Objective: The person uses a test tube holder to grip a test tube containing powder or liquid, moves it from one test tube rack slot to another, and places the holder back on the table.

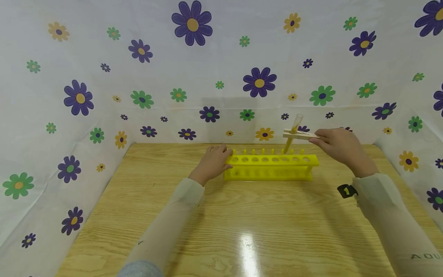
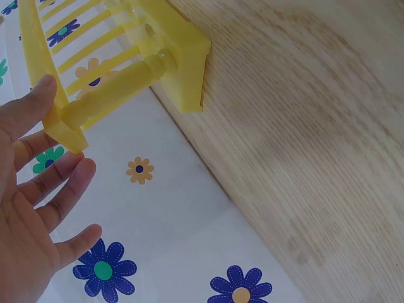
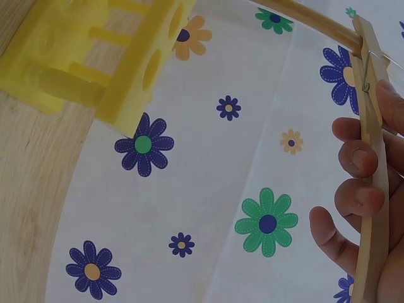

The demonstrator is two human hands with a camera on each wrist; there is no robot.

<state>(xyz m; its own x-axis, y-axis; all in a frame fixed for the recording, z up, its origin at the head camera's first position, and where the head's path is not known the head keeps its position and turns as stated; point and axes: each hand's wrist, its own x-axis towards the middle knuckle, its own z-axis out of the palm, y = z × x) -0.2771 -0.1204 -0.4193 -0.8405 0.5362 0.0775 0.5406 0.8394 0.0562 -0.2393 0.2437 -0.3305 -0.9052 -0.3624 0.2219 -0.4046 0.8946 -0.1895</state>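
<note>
A yellow test tube rack [image 1: 271,161] stands on the table, with a row of holes along its top and pegs behind them. My left hand [image 1: 215,161] holds the rack's left end; in the left wrist view the thumb [image 2: 41,101] lies on one side of the top bar and fingers on the other. With my right hand [image 1: 340,148] I grip a wooden test tube holder [image 1: 300,134], whose jaws clasp a tilted glass test tube [image 1: 296,125] containing yellow-brown liquid. The tube's lower end is close above the rack's right half; whether it touches is unclear.
The wood-grain table [image 1: 221,227] extends toward me on both sides of the rack. Behind it and at both sides hangs a white flower-printed cloth [image 1: 221,61], close behind the rack.
</note>
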